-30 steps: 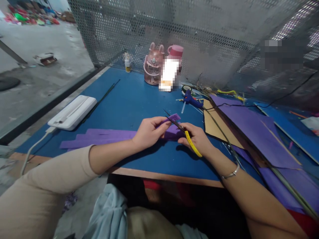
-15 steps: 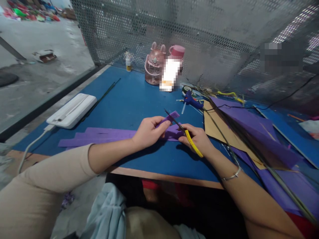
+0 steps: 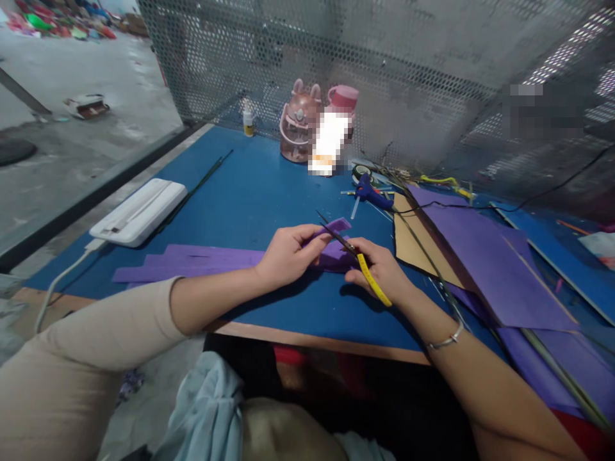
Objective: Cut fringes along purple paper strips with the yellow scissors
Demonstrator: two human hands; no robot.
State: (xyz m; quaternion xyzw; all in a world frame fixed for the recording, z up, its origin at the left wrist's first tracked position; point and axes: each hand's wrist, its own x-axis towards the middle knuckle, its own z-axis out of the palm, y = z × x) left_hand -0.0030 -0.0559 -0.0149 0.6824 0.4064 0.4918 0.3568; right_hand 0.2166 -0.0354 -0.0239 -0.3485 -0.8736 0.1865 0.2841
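Between thumb and fingers, my left hand (image 3: 291, 256) pinches a small purple paper piece (image 3: 342, 224), whose free end sticks out to the right. My right hand (image 3: 377, 269) is closed round scissors (image 3: 372, 280) with a yellow handle. Their dark blades point up and left, crossing the purple piece just beyond my left fingertips. Under and beside my left wrist, several long purple strips (image 3: 192, 259) lie overlapping on the blue tabletop (image 3: 278, 307).
A white power bank (image 3: 139, 211) with a cable lies at the left. At the back stand a small bottle (image 3: 248, 121) and a pink bottle (image 3: 298, 131). A blue glue gun (image 3: 372, 192), purple sheets (image 3: 494, 269) and brown card (image 3: 418, 246) lie to the right.
The scissors have tilted slightly, and the purple piece's free end has shifted a little to the right. A large purple sheet at the right now lies flatter, over the dark stems.
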